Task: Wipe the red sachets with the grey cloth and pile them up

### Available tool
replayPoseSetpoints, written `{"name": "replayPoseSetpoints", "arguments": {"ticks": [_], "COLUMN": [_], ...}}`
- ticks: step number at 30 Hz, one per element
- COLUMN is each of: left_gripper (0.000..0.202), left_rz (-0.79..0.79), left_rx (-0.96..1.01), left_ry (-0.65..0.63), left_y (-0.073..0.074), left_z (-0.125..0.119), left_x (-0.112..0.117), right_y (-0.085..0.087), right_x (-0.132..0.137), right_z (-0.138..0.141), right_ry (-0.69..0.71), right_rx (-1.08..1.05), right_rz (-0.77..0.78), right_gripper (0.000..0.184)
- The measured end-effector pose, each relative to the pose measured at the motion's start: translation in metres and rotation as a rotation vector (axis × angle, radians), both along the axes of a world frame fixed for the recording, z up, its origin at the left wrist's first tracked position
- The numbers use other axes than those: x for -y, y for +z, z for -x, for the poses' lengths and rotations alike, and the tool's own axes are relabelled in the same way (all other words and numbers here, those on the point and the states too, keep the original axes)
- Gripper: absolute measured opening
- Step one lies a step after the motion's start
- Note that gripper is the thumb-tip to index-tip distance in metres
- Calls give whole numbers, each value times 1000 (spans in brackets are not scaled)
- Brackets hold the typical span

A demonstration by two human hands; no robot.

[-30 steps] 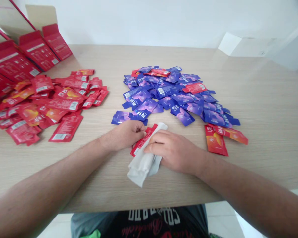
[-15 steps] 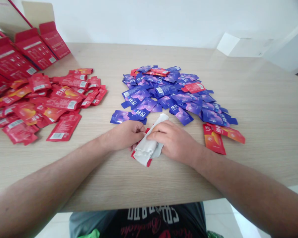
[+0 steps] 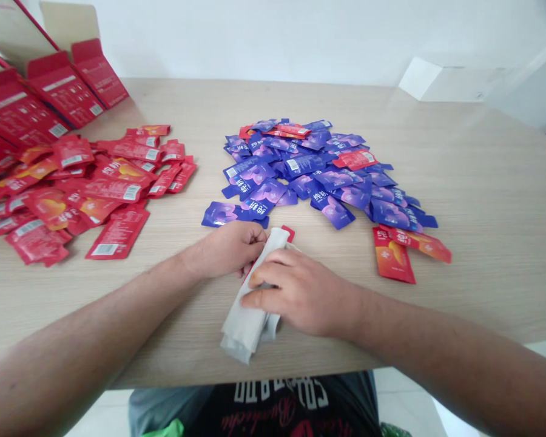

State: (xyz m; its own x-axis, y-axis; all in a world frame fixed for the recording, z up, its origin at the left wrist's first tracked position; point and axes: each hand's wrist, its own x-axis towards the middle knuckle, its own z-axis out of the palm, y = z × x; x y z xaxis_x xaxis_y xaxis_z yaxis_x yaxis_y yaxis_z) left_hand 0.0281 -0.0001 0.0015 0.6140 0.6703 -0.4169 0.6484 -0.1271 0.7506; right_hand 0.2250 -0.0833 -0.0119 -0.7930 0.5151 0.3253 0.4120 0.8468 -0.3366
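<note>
Near the front of the table, a folded white cloth point(image 3: 253, 312) lies slanted over a red sachet point(image 3: 288, 233). Only the sachet's top corner and a thin strip along its left side show. My right hand point(image 3: 300, 288) grips the cloth from the right, thumb and fingers pressed on its upper face. At the sachet's left side is my left hand point(image 3: 234, 249), closed, with thumb and fingertips pinching its edge; the exact contact is partly hidden by the cloth.
A pile of purple sachets point(image 3: 304, 167), with a few red ones mixed in, spreads beyond my hands. Two orange-red sachets point(image 3: 394, 258) lie right of it. On the left are a heap of red sachets point(image 3: 118, 176) and several open red boxes point(image 3: 66, 88). A white box point(image 3: 441, 82) stands back right.
My right hand has slid the cloth down toward me along the sachet, uncovering its top corner. The left hand has stayed in place.
</note>
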Motion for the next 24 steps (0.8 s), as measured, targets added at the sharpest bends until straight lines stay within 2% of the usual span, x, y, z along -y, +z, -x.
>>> {"name": "replayPoseSetpoints", "arguments": {"ticks": [2,5,8,12,16,20,22,24], "left_gripper": [15,12,12,13,12,11,11,11], "left_rz": [5,17,10,6,-14,-55,-83,-92], "left_rx": [-6,-37,-54,-47,-40,-36,-26,-23], "left_ry": [4,22,32,62,71,83,82,76], "left_y": [0,0,-1,-1,-1,1,2,1], "left_z": [0,0,-1,-1,0,0,0,0], "left_x": [0,-1,-1,-1,-1,-2,-3,-3], "right_y": [-2,-3,-2,3,11,14,12,8], "right_x": [-9,-27,-36,-31,-17,-4,-3,-6], "right_z": [-8,-26,-37,-34,-24,-15,-14,-16], "right_ry": [-67,-263,-317,-295,-252,-84,19,29], "right_rx": [-21,-9,27,62,119,130,141,118], "right_rz": [0,23,29,31,21,16,24,33], "right_gripper": [25,31,38,35,24,11,11,13]}}
